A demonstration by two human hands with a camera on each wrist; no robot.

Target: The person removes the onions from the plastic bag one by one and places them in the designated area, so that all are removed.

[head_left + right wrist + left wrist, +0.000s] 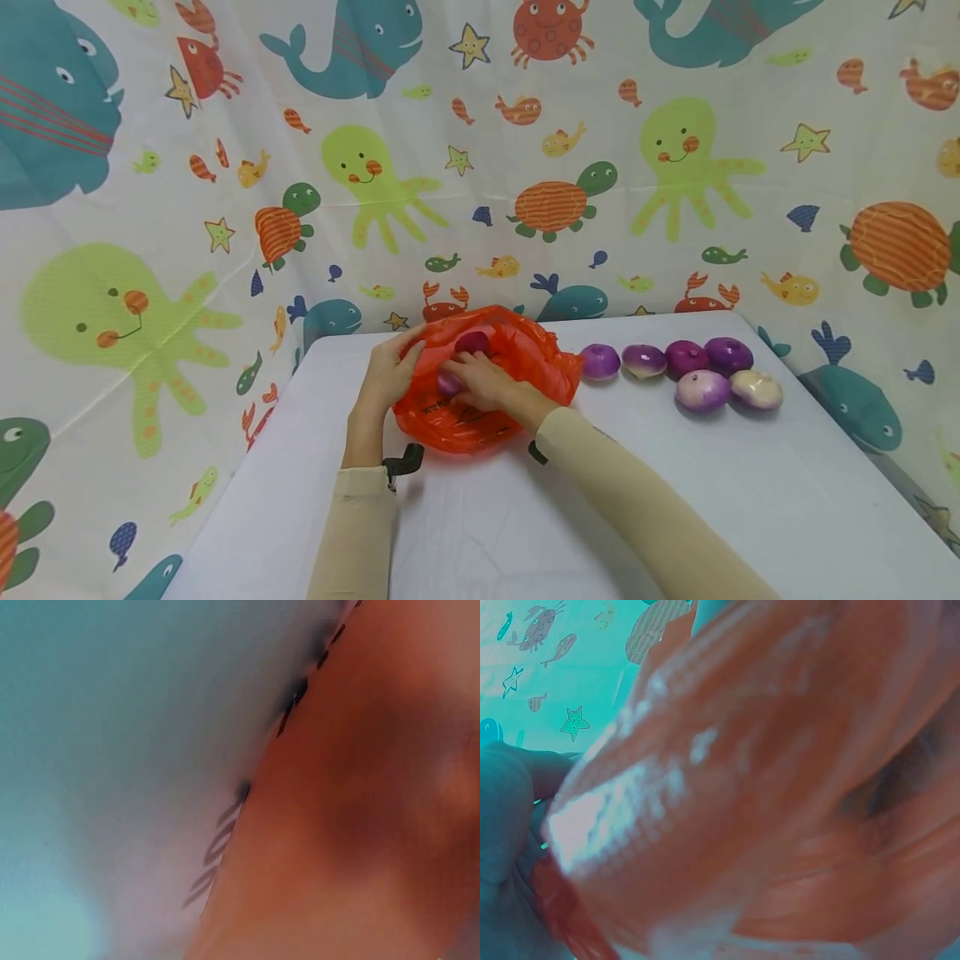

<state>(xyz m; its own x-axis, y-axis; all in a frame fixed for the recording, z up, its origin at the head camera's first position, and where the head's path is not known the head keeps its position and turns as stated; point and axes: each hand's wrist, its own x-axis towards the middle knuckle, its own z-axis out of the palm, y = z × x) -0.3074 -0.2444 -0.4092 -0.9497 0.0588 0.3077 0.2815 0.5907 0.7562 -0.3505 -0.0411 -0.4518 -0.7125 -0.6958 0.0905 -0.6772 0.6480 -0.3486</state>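
A red plastic bag [525, 350] with dark print lies gaping on the table. At its left rim my left hand [386, 375] holds the plastic between thumb and fingers; in the left wrist view the shiny red bag [705, 795] fills most of the picture beside that hand [510, 840]. My right hand [483, 379] reaches into the mouth of the bag, its fingers curled round a purple onion [450, 383]. Just beyond those fingers sits another purple onion [472, 342] in the bag. In the right wrist view only blurred red plastic [360, 810] and the pale tabletop show.
To the right of the bag, several purple and whitish onions [702, 390] stand in a loose row and cluster on the white table [480, 533]. One onion [600, 362] is close by the bag's right edge. A curtain [465, 133] printed with sea animals hangs behind the table.
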